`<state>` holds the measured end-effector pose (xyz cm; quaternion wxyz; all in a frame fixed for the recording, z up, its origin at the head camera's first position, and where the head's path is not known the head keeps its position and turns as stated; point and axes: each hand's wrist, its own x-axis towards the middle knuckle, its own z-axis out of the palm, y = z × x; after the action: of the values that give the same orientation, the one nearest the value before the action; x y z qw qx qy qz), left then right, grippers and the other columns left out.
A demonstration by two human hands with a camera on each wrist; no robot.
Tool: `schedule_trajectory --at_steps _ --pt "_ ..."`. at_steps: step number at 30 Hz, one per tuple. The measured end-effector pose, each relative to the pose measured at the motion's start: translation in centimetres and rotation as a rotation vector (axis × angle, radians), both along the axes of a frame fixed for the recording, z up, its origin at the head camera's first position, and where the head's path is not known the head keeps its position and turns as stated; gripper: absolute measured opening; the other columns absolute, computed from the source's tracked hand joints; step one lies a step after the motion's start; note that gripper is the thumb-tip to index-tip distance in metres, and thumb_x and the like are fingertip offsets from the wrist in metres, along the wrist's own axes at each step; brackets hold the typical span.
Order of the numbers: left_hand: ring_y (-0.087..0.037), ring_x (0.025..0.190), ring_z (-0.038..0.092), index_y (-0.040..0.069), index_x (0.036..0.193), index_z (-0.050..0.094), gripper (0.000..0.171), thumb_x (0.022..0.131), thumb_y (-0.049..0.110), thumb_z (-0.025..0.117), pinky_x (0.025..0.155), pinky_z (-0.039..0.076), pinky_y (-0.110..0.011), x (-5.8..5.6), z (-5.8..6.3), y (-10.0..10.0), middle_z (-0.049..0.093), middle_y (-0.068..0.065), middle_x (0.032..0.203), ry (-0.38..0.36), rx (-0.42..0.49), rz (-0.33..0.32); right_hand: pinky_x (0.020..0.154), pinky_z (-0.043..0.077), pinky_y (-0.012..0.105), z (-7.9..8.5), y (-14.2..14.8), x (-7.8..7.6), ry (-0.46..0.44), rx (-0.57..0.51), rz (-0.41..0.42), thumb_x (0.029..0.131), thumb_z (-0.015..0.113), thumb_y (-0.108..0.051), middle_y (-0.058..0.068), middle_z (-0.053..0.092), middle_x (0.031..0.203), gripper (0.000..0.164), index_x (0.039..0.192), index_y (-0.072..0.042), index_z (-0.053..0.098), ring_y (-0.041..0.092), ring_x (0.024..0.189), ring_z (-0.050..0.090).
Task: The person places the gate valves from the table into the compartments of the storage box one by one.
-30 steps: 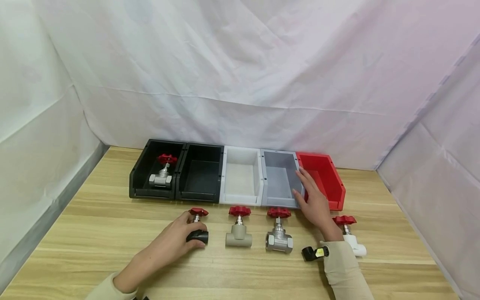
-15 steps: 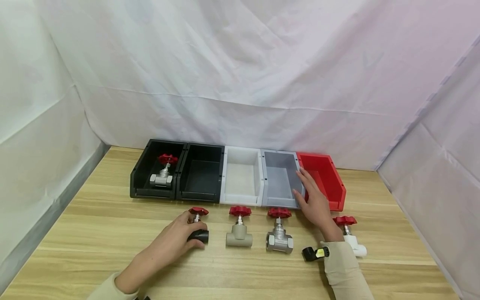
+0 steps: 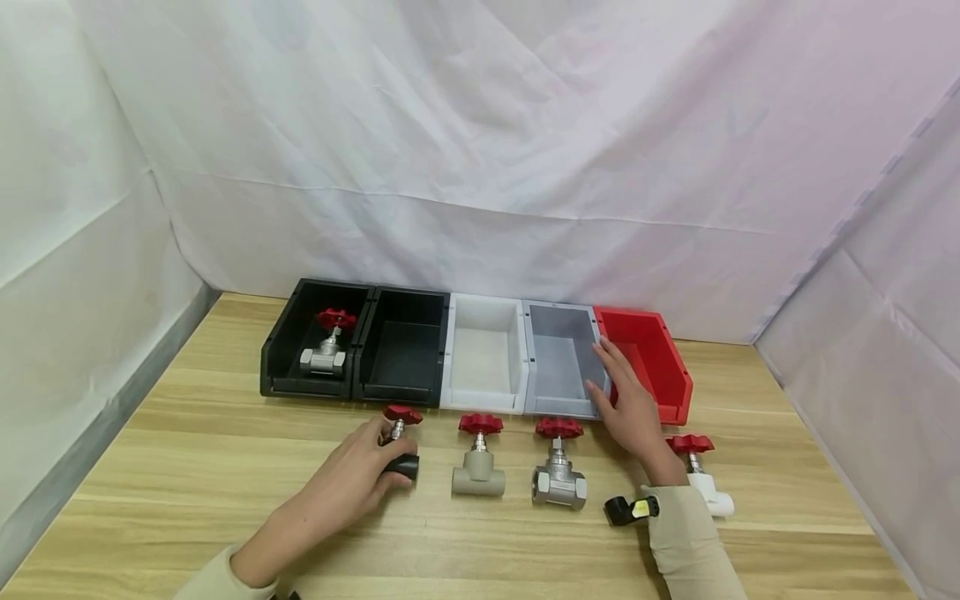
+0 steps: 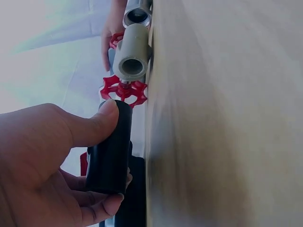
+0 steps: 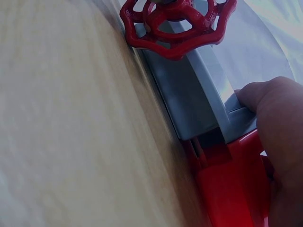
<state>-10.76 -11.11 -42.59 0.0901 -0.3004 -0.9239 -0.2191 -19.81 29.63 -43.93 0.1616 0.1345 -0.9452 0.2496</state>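
My left hand (image 3: 352, 479) grips a gate valve with a black tee-shaped body (image 4: 111, 151) and a red handwheel (image 3: 403, 414). In the left wrist view the thumb lies along one side of the pipe body, with fingers curled beneath it. My right hand (image 3: 632, 412) rests with fairly straight fingers on the adjoining walls of the grey bin (image 3: 558, 408) and the red bin (image 3: 678, 392). Its thumb touches the grey rim in the right wrist view. A beige valve (image 3: 478, 475) and a metal valve (image 3: 558, 483) stand between the hands.
A white valve (image 3: 708, 492) is partly hidden behind the right wrist. Another metal valve (image 3: 322, 360) sits in the leftmost black bin (image 3: 273, 358). A second black bin (image 3: 401, 392) and a white bin (image 3: 483, 402) continue the row, before a white cloth backdrop (image 3: 480, 167).
My left hand has raised the black valve slightly and tilted it, its handwheel shifting up and a little right. The right hand stays in place.
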Motion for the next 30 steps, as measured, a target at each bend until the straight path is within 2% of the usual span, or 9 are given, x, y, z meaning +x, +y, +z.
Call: schedule_trajectory --at_steps 5,12,19,30 --pt "-0.021 0.081 0.052 0.015 0.111 0.068 0.037 0.077 0.028 0.079 0.071 0.048 -0.040 -0.3 0.8 0.0 0.052 -0.010 0.097 0.056 -0.004 0.009 0.086 0.046 0.058 -0.1 0.0 0.0 0.001 0.003 0.000 0.085 0.072 -0.018 -0.003 0.023 0.157 0.075 0.150 -0.022 0.033 0.034 0.133 0.036" --pt "-0.023 0.078 0.049 0.016 0.110 0.067 0.031 0.081 0.024 0.077 0.069 0.045 -0.038 -1.7 2.3 0.1 0.052 -0.012 0.095 0.122 0.003 0.007 0.088 0.046 0.057 -0.1 -0.1 0.1 0.004 -0.001 0.005 0.085 0.072 -0.018 -0.002 0.024 0.156 0.074 0.149 -0.019 0.035 0.033 0.134 0.036" --pt "-0.023 0.075 0.048 0.014 0.109 0.067 0.034 0.079 0.022 0.078 0.066 0.043 -0.038 -2.9 2.9 0.3 0.053 -0.015 0.096 0.181 0.019 -0.008 0.087 0.046 0.057 -0.1 -0.2 0.1 0.003 0.006 0.007 0.084 0.074 -0.017 -0.002 0.023 0.157 0.078 0.150 -0.020 0.034 0.033 0.134 0.036" --pt "-0.030 0.082 0.054 0.010 0.109 0.068 0.033 0.080 0.022 0.078 0.070 0.047 -0.042 -4.4 3.7 0.4 0.054 -0.019 0.101 0.190 0.022 0.010 0.086 0.046 0.058 -0.1 0.0 0.0 -0.001 0.008 -0.003 0.085 0.073 -0.018 -0.003 0.021 0.157 0.078 0.151 -0.023 0.032 0.034 0.134 0.035"
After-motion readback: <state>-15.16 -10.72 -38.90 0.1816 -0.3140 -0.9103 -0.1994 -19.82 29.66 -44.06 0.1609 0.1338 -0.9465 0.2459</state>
